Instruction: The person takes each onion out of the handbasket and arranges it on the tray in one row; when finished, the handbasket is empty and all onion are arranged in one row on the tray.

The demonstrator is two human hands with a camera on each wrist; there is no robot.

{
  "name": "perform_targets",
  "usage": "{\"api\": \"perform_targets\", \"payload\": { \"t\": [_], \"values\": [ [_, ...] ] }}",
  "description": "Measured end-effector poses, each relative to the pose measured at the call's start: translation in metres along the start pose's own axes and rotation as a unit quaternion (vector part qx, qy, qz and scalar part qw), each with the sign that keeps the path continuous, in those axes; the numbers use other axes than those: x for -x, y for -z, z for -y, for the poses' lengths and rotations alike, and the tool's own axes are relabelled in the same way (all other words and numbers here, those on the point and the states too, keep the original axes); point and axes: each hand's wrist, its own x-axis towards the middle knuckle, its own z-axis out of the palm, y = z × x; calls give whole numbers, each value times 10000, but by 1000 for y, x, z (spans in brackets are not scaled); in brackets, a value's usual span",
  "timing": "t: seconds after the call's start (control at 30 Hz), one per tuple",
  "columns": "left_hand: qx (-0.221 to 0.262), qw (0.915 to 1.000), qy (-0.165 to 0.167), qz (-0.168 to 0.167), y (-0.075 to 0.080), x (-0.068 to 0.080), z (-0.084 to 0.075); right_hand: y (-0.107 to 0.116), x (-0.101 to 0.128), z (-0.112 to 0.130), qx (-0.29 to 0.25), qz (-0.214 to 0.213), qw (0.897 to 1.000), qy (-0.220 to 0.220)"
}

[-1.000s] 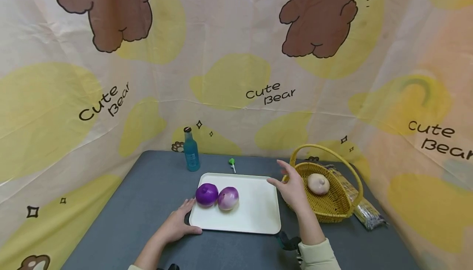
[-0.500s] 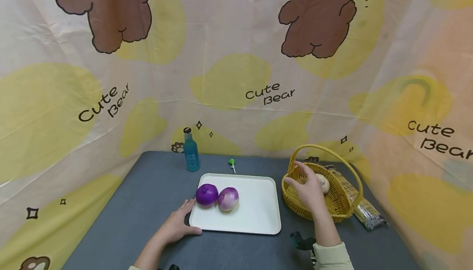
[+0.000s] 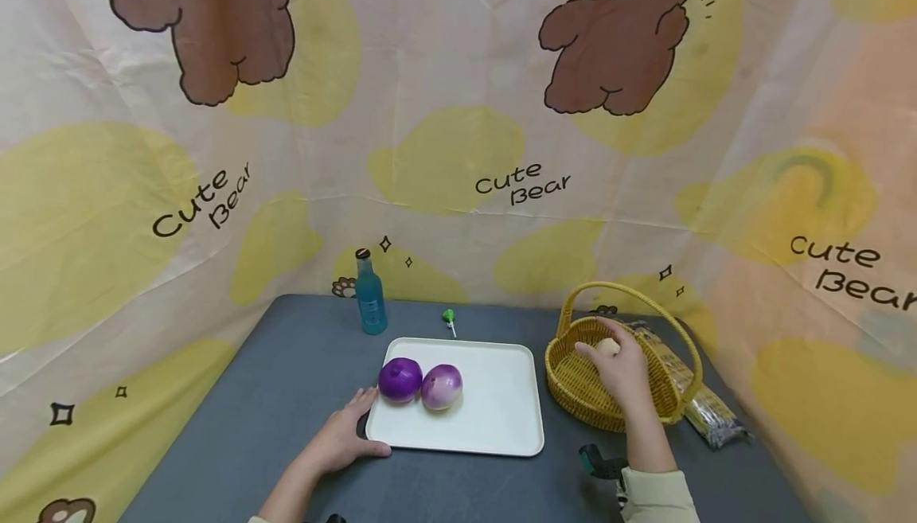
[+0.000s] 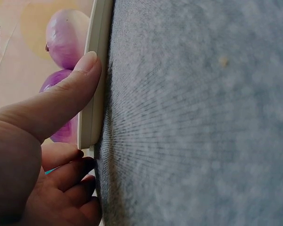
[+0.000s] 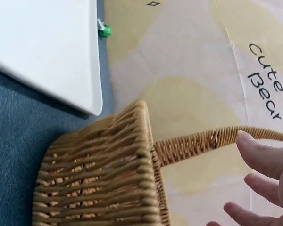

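My left hand (image 3: pixel 338 437) is at the near-left corner of a white tray (image 3: pixel 501 396); in the left wrist view the thumb (image 4: pixel 68 89) lies on the rim and the fingers bend round the corner. Two purple onions (image 3: pixel 399 380) sit side by side on the tray's left part, the right one paler towards its base. Over the yellow wicker basket (image 3: pixel 580 400) is my right hand (image 3: pixel 625 368), thumb and fingers spread apart. A whitish onion (image 3: pixel 607 347) in the basket shows between them, mostly covered by the hand. Contact with it cannot be made out.
The basket's tall arched handle (image 3: pixel 641 294) rises behind the right hand. A clear packet (image 3: pixel 705 407) lies right of the basket. At the back stand a blue bottle (image 3: pixel 370 300) and, lying behind the tray, a green lollipop (image 3: pixel 449 318). A printed cloth hangs behind the table.
My right hand has gone from the tray's right edge rightward over the basket, to the whitish onion. The left hand and the tray have stayed put.
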Motion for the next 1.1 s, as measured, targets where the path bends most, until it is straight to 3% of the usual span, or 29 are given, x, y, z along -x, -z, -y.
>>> {"api": "perform_targets", "payload": {
  "t": [0.23,0.47,1.1],
  "values": [
    [-27,10000,-11,-35,0,-1,1,3,-9,-19,-111,-294,9993,-184],
    [-53,9999,85,16,-1,-2,3,6,-18,-36,164,-375,9987,-288],
    [-74,9999,85,53,1,-1,-1,7,-34,-56,875,127,9933,-745]
  ]
}}
